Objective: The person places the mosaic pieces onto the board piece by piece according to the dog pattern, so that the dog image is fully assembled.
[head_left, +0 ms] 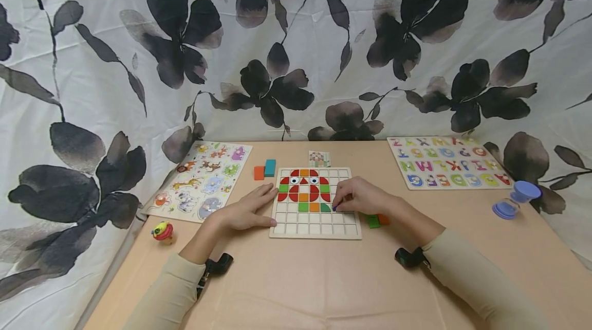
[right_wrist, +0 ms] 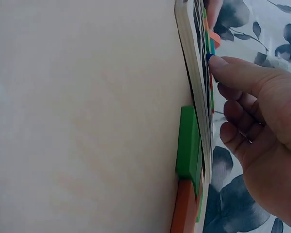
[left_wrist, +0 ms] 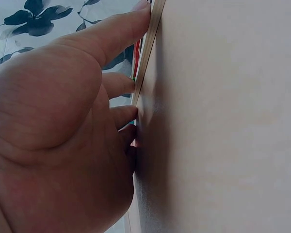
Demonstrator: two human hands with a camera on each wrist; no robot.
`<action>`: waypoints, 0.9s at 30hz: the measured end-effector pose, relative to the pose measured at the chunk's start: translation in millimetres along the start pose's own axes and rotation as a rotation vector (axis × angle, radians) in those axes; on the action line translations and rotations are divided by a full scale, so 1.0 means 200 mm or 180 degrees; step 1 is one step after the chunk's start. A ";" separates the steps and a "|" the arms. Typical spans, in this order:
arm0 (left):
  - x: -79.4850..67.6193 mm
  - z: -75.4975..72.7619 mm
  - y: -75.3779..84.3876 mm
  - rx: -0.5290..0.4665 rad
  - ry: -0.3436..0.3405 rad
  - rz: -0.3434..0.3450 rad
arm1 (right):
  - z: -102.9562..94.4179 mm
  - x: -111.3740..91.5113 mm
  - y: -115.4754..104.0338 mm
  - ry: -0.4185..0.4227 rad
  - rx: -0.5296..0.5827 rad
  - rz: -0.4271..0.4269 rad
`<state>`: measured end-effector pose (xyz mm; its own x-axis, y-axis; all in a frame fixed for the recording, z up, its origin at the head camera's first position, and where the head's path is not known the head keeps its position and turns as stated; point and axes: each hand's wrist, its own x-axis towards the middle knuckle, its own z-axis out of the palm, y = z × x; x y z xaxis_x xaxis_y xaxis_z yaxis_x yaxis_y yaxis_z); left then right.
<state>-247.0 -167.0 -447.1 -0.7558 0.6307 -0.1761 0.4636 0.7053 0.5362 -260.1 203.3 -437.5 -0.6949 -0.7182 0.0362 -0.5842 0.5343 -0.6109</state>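
A square wooden grid board (head_left: 314,230) lies on the table, its upper rows covered with red, green, orange and white eye-patterned tiles (head_left: 303,186). My left hand (head_left: 247,209) rests beside the board, fingers extended, with fingertips and thumb touching its left edge. Over the right part of the board, my right hand (head_left: 363,195) pinches a small dark blue tile (right_wrist: 210,57) between thumb and finger, right beside a green curved tile (head_left: 325,207). Most of the blue tile is hidden by the fingers. Below the right hand lie green blocks (head_left: 373,221) and an orange block (right_wrist: 183,208).
A small pattern card (head_left: 319,159) lies behind the board. Orange (head_left: 259,172) and blue (head_left: 270,167) blocks sit at its upper left. An animal puzzle board (head_left: 199,181), letter board (head_left: 450,163), small toy (head_left: 163,232) and blue sand-timer-shaped object (head_left: 515,200) stand farther out.
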 end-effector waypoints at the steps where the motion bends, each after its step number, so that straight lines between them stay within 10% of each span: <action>1: 0.00 0.00 0.00 0.0001 0.0000 0.0000 | 0.00 0.00 0.00 -0.0004 -0.0003 -0.0021; 27: -0.01 0.00 0.02 -0.0008 0.0020 0.0002 | 0.02 -0.02 0.01 -0.0113 -0.0023 -0.0012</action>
<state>-244.5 -165.5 -445.1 -0.7584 0.6291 -0.1705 0.4630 0.7040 0.5385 -256.3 205.7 -441.4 -0.6774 -0.7356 0.0105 -0.5899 0.5346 -0.6051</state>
